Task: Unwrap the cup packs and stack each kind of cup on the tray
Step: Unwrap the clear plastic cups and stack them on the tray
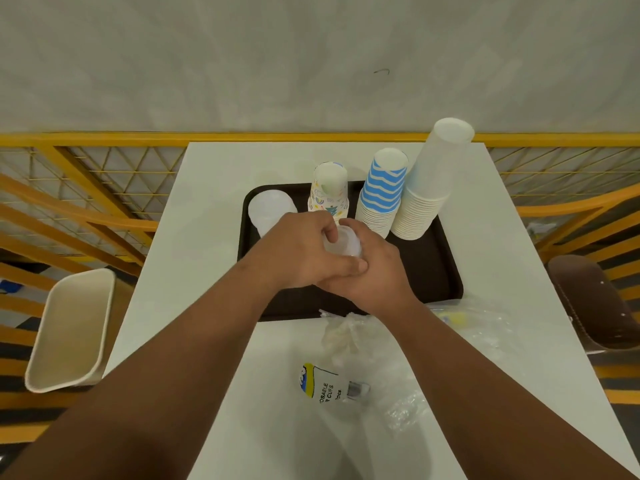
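Both hands meet over the near part of the brown tray (446,271): the left hand (298,252) and right hand (375,271) are closed together around a small batch of clear plastic cups (341,242). Four stacks already stand upside down on the tray: clear cups (268,209), party-print cups (329,187), blue-striped cups (382,188), plain white cups (433,181). Empty wrappers (346,382) lie on the white table (207,202), so it looks nearly finished; this batch probably belongs on the clear stack.

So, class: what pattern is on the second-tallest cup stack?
Wavy blue and white stripes on that cup stack, seen in the head view.
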